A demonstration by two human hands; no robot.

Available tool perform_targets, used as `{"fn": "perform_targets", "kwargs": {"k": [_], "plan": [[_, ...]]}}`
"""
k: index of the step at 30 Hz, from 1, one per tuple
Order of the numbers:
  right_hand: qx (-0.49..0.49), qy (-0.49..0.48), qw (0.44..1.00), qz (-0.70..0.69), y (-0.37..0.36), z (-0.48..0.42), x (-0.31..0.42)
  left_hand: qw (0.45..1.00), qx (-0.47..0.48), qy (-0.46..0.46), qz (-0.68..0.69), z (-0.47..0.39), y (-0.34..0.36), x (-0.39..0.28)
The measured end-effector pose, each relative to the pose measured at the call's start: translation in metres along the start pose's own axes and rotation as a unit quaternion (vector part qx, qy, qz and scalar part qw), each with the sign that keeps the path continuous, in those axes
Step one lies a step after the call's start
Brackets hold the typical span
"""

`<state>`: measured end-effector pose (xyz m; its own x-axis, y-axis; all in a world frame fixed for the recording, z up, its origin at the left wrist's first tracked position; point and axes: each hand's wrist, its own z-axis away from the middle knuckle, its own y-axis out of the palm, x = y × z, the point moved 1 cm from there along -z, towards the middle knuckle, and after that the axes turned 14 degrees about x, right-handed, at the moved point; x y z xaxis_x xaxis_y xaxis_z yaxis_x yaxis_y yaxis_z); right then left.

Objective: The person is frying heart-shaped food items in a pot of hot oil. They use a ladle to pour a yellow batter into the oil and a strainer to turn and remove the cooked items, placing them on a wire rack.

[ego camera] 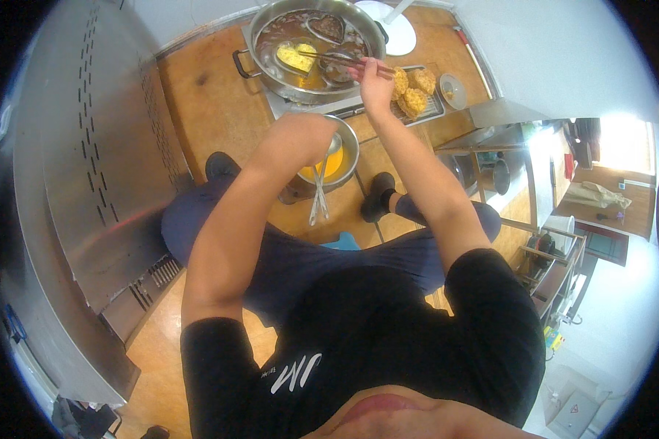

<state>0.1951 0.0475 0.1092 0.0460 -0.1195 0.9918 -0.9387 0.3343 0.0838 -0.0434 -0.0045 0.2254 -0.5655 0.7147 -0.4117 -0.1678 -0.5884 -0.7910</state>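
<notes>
My right hand point(374, 82) grips a pair of dark chopsticks point(335, 56) above a wide metal pot point(319, 97) of bubbling oil. Their tips reach yellow egg-like food point(296, 57) in a heart-shaped mold on the pot's left side. Two more heart-shaped molds, a far mold point(325, 28) and a right-hand mold point(338, 67), sit in the oil. My left hand point(307, 134) is over the left rim of a metal bowl point(353, 144) of orange-yellow liquid point(335, 164). Its fingers are hidden from view. Two long metal handles point(318, 200) cross over the bowl's near rim.
Right of the pot, golden fried pieces point(413, 101) rest on a wire rack in a metal tray point(436, 110), beside a small bowl point(453, 91). Behind stands a white round base point(398, 35). A slotted metal cabinet point(115, 137) flanks the left; wooden-framed shelving point(478, 164) is right.
</notes>
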Motion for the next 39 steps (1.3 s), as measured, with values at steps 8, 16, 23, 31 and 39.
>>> {"fn": "perform_targets", "kwargs": {"k": [8,16,23,31,39], "plan": [[0.037,-0.040,0.997,0.051,-0.006,0.012,0.031,1.000,0.014,-0.024,-0.009,-0.002,0.004,-0.003],[0.030,-0.063,0.993,0.095,-0.007,0.012,0.008,0.999,0.019,-0.013,-0.027,-0.009,0.007,-0.003],[0.059,-0.060,0.987,0.139,-0.002,0.022,0.006,0.999,0.029,-0.011,-0.015,-0.006,0.003,-0.003],[0.151,-0.163,0.939,0.262,0.007,0.035,0.062,1.000,0.007,-0.009,-0.007,-0.002,0.002,-0.006],[0.196,-0.267,0.864,0.379,0.045,0.034,0.058,1.000,-0.013,0.000,-0.013,-0.003,0.006,-0.004]]}}
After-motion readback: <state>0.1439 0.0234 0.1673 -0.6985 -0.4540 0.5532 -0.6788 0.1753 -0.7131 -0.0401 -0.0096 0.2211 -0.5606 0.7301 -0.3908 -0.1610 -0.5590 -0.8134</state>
